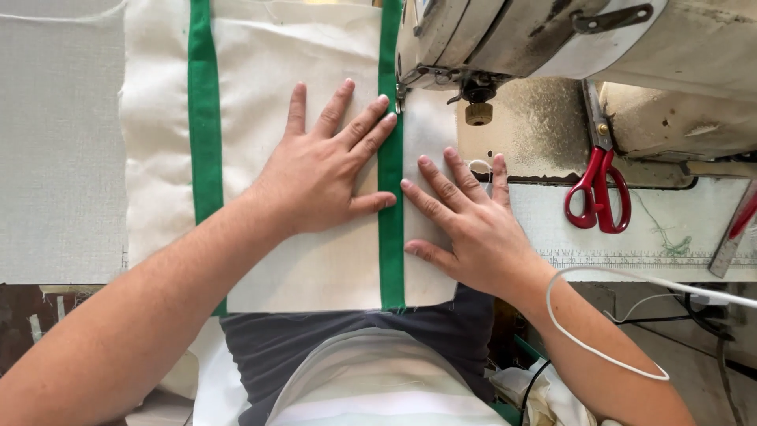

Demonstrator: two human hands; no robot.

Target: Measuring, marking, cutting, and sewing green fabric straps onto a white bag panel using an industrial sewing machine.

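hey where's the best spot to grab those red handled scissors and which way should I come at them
Take the red-handled scissors by their red finger loops, probably coming from the near edge of the table with the right hand, the closer one. The loops point toward the person and lie flat and clear on the table, while the blades point away, up against the sewing machine, which likely blocks that end.

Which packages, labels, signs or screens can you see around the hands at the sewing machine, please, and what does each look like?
No packages, signs or screens show.
Printed ruler strip: along the table's front edge, right of the right hand; long, pale, with fine dark marks.
Both hands lie flat on the white fabric either side of a green strip, the left hand the nearer to the needle.
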